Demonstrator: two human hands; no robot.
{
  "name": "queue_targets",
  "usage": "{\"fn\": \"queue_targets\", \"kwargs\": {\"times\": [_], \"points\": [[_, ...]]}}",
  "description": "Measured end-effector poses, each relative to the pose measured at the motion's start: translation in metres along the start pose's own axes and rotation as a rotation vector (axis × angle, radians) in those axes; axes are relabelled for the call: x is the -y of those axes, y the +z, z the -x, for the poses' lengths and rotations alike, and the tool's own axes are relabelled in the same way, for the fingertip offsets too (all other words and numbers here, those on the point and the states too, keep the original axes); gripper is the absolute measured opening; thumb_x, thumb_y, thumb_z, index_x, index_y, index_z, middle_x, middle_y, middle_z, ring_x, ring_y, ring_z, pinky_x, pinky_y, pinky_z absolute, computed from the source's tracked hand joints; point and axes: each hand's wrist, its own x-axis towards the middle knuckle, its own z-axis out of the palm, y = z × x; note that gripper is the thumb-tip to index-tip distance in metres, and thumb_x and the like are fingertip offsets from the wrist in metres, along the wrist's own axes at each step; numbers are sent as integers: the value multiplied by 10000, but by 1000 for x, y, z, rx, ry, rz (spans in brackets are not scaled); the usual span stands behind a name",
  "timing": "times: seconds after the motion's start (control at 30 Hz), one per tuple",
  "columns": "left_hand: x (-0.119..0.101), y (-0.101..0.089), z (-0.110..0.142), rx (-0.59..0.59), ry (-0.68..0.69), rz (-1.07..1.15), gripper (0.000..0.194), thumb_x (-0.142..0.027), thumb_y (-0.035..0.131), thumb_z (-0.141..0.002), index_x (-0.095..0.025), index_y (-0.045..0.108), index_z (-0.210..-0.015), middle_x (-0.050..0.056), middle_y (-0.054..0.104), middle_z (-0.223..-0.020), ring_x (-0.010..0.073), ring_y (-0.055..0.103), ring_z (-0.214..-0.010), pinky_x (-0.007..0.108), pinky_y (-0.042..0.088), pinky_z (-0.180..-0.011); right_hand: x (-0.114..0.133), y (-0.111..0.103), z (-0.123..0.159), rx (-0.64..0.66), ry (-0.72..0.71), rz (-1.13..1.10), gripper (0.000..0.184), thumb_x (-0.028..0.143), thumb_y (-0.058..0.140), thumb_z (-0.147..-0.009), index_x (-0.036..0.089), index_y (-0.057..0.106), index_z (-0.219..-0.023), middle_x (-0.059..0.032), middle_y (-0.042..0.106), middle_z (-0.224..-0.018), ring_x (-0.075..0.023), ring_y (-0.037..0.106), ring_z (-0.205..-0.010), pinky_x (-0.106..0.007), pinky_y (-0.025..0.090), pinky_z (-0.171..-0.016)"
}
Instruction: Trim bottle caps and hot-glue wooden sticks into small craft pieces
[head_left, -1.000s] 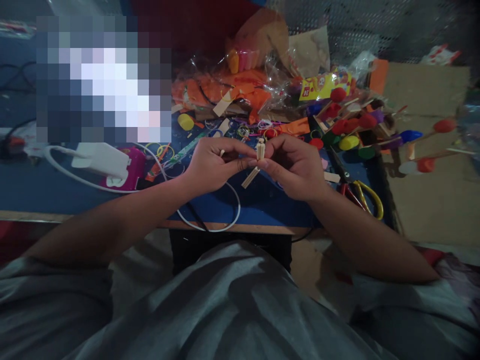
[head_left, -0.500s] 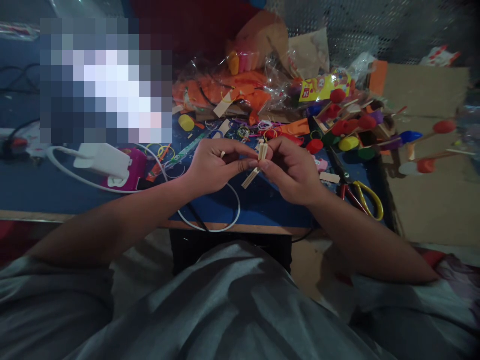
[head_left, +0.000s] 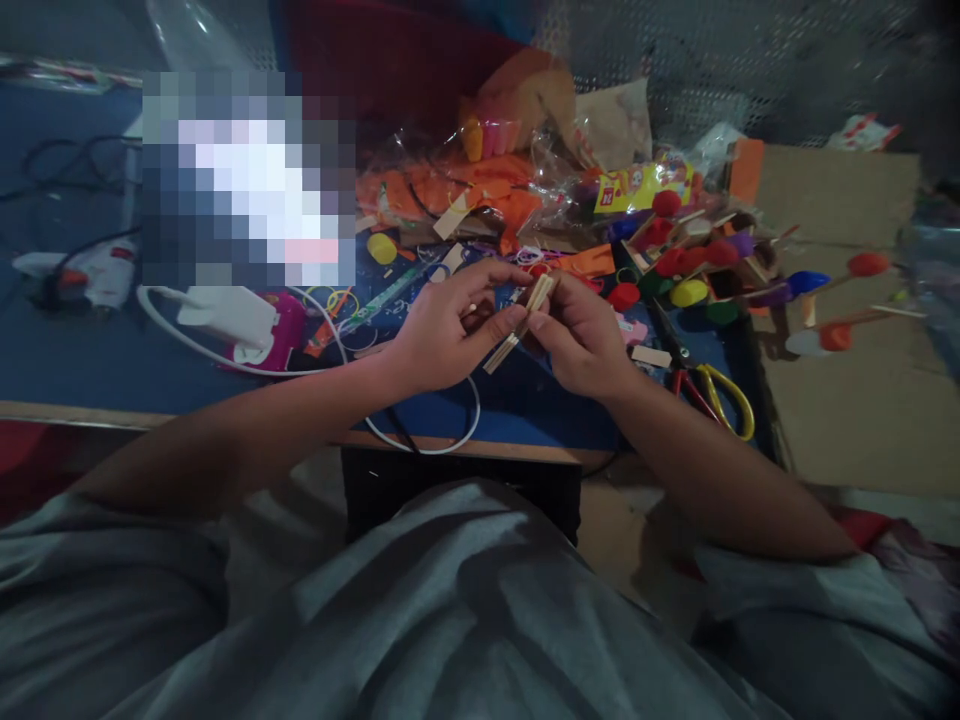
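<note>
Over the front of the blue table, my two hands meet around a small bundle of pale wooden sticks [head_left: 501,355], which slants from lower left to upper right. My left hand [head_left: 448,335] is closed, its thumb and forefinger pressed to the bundle's left side. From the other side my right hand [head_left: 589,338] pinches the bundle near its upper part. Fingers hide the middle, where the sticks bend or join. A flat wooden piece [head_left: 651,356] lies right of my right hand, beside scissors [head_left: 721,398] with red and yellow handles.
On the left are a white glue gun [head_left: 109,275], a white charger [head_left: 236,325] in a magenta socket block [head_left: 292,330], and a looping white cable [head_left: 457,440]. Behind my hands lie rubber bands, scraps and orange plastic [head_left: 495,200]. Painted wooden spoons [head_left: 810,283] crowd the right, near cardboard [head_left: 847,400].
The bundle's upper part has tipped from nearly upright to leaning right, more in line with its lower part. My left hand has shifted slightly right, and the whole view has moved a little.
</note>
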Motion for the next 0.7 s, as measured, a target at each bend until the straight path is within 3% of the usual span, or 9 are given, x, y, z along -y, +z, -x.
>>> {"fn": "queue_targets", "kwargs": {"times": [0.27,0.47,0.57,0.7], "points": [[6,8,-8,-161,55,6,420,-631,826,-934,-212,855,-955,8,666,-666,95,414,-542,274,298,-506,0,2,-6,-79,-27,-16,492,646,867,-907,255,571,-883,29,576,-781,-131,498,-629,-297,437,-576],[18,9,-18,-135,55,12,365,-549,849,-924,-224,883,-1087,-57,479,-569,96,348,-534,267,280,-530,-4,4,-11,-146,-34,-31,487,648,875,-897,249,597,-925,33,615,-805,-124,550,-626,-295,468,-585],[26,7,-27,-71,21,-3,469,-645,785,-945,-198,888,-1041,27,727,-745,116,500,-599,275,372,-569,-5,3,-13,-223,5,-62,532,666,930,-827,252,622,-955,33,657,-803,-130,579,-624,-293,494,-570],[34,7,-35,-123,-3,42,564,-729,889,-810,-175,878,-915,20,728,-691,101,481,-569,273,371,-552,-5,1,-17,-335,74,-30,589,660,1019,-687,224,701,-923,22,717,-764,-140,630,-624,-291,539,-576]]}}
